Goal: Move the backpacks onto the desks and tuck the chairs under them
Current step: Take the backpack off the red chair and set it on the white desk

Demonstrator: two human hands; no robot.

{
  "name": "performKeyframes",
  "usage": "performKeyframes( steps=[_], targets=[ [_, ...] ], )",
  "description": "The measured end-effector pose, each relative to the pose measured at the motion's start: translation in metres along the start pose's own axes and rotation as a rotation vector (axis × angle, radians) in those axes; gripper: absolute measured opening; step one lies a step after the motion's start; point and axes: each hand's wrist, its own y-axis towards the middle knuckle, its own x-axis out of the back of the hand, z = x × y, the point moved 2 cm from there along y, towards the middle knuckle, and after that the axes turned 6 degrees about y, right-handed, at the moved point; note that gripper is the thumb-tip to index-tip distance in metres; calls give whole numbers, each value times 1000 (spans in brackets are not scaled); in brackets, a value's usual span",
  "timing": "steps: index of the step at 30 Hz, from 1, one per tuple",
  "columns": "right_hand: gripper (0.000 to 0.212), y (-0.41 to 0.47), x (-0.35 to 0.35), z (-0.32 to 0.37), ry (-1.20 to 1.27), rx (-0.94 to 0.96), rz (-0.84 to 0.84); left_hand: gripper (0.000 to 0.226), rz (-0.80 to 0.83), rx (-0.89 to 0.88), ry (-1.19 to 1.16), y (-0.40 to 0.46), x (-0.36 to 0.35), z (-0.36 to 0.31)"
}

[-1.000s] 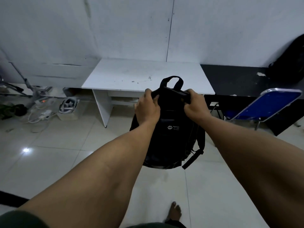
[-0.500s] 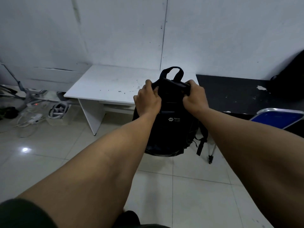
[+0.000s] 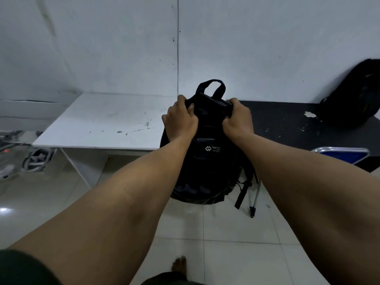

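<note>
I hold a black backpack (image 3: 207, 161) up in the air in front of me, its top handle loop standing upright. My left hand (image 3: 180, 121) and my right hand (image 3: 238, 119) both grip its top corners. It hangs off the floor at the front edge of the white desk (image 3: 107, 120), close to where that desk meets the black desk (image 3: 283, 124). A second black backpack (image 3: 353, 95) leans against the wall on the black desk at the far right. A blue folding chair (image 3: 341, 156) stands in front of the black desk, its seat partly hidden by my right arm.
Cables and a grey object (image 3: 37, 159) lie on the tiled floor left of the white desk. A chair leg (image 3: 254, 200) stands just right of the hanging backpack. My bare foot (image 3: 180, 264) is on the tiles below.
I have stepped closer to the desks and raised the backpack, so its top now sits above the desk edge; the chair has slid towards the right edge of the view.
</note>
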Motion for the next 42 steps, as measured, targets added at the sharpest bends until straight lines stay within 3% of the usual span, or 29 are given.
performKeyframes(
  steps=[8, 29, 42],
  targets=[
    [32, 100, 8, -14, -44, 5, -19, 16, 5, -69, -45, 86, -51, -40],
    [41, 348, 8, -109, -42, 71, 80, 12, -138, 66, -13, 244, -225, -129],
    [41, 470, -44, -140, -90, 67, 116, 13, -86, 62, -3, 357, -308, -121]
  ],
)
